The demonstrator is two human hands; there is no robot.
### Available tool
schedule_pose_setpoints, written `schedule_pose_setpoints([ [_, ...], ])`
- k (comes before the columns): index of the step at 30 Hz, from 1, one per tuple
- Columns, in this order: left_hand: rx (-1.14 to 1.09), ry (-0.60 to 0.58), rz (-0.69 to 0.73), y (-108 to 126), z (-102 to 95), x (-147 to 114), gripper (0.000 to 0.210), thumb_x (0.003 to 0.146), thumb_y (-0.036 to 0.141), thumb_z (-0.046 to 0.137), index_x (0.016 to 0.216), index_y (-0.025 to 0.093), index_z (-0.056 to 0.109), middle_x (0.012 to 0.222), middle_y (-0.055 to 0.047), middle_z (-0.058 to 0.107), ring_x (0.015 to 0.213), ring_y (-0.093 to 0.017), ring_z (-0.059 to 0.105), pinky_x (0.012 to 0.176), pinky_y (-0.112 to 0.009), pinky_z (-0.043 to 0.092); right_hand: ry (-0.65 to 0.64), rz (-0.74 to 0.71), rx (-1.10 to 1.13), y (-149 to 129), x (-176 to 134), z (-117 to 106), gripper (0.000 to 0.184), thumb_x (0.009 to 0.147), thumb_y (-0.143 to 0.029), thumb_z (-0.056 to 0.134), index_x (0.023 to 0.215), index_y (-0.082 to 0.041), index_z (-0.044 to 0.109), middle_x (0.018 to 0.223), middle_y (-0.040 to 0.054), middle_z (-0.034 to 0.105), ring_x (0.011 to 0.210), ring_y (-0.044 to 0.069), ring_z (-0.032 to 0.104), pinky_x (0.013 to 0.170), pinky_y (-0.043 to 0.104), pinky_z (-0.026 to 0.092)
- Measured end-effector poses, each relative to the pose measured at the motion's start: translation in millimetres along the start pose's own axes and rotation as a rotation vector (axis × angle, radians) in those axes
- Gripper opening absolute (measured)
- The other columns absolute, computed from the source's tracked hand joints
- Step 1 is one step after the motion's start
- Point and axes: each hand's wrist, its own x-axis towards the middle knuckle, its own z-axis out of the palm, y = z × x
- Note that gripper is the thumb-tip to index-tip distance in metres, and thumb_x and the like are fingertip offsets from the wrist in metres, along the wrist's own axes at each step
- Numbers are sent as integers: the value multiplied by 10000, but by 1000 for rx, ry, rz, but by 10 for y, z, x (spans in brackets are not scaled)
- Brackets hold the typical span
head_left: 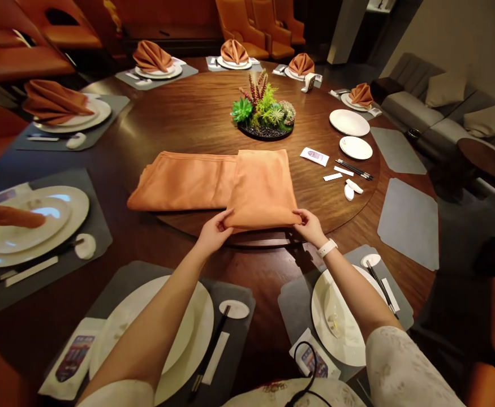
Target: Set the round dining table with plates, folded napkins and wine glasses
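An orange cloth napkin (262,189), folded into a rough square, lies near the front of the round turntable. My left hand (216,230) pinches its near left corner between thumb and fingers. At the near right corner, my right hand (310,226) grips the cloth the same way. The near edge between them is slightly raised and rolled. Beside it on the left, partly overlapped, rests a larger flat stack of orange napkins (188,181). A white watch band circles my right wrist.
Place settings with white plates (207,308) on grey placemats (408,223) ring the table, several with fan-folded napkins (151,56). A succulent arrangement (266,107) stands mid-table. To the right lie loose plates (349,122), chopsticks (354,169), a wipe packet (314,156) and small white rests (349,192).
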Motion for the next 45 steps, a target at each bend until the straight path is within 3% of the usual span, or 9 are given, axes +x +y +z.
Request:
schedule_pose_setpoints([
  [4,476,84,193,63,-9,-34,424,792,182,572,1195,178,703,1001,-96,656,991,-275,629,965,-391,504,-4,-279,-438,111,-81,-16,138,827,-85,564,845,-179,664,918,111,635,912,249,600,892,378,508],
  [7,594,52,312,-86,9,-155,285,829,182,535,1041,192,725,985,-111,639,1018,-289,619,961,-408,509,-128,-401,-672,303,-186,-31,240,918,-133,481,731,-181,623,913,140,629,917,262,577,862,392,501],
  [13,534,-208,521,-574,131,-372,115,824,178,527,840,193,640,1145,-140,657,1194,-296,582,1057,-471,480,-389,-598,-585,687,-306,-174,174,896,-116,487,866,-180,646,1123,137,674,1085,245,595,990,402,483],
  [17,362,-160,260,-658,213,-165,151,848,275,582,970,198,623,923,-57,682,882,-220,657,874,-382,554,-278,-311,-441,736,-121,-186,44,829,-156,557,813,-191,579,818,38,658,771,177,608,761,300,505],
  [22,19,26,-241,-565,282,247,458,775,266,745,1173,159,543,901,-11,619,597,-106,602,628,-279,563,-45,143,-311,640,301,-83,260,718,-280,719,787,-220,477,645,-70,538,613,125,523,604,227,424],
  [29,-121,-182,-433,-428,115,339,951,705,244,845,1498,198,322,1013,-72,659,626,-99,611,500,-194,493,-121,233,-429,498,604,2,365,551,-101,751,695,-220,439,607,-84,479,581,110,440,554,222,331],
  [33,-215,-315,-236,-482,106,329,1144,704,244,792,1595,275,75,985,-30,671,658,-107,614,582,-211,504,-52,91,-371,391,544,-3,343,634,-100,656,940,-205,543,701,-61,540,638,136,502,615,238,394],
  [37,111,-138,198,-453,175,352,734,752,229,672,1457,199,469,1147,-87,620,880,-190,640,817,-348,555,61,-274,-388,340,405,-23,613,677,-59,560,1277,-179,522,987,58,656,843,209,603,802,332,487],
  [45,822,158,493,-352,251,201,327,811,119,573,1102,157,718,943,-129,628,941,-304,596,860,-433,519,102,-434,-761,584,128,58,216,907,-105,465,803,-187,636,870,95,584,805,211,528,743,306,480],
])
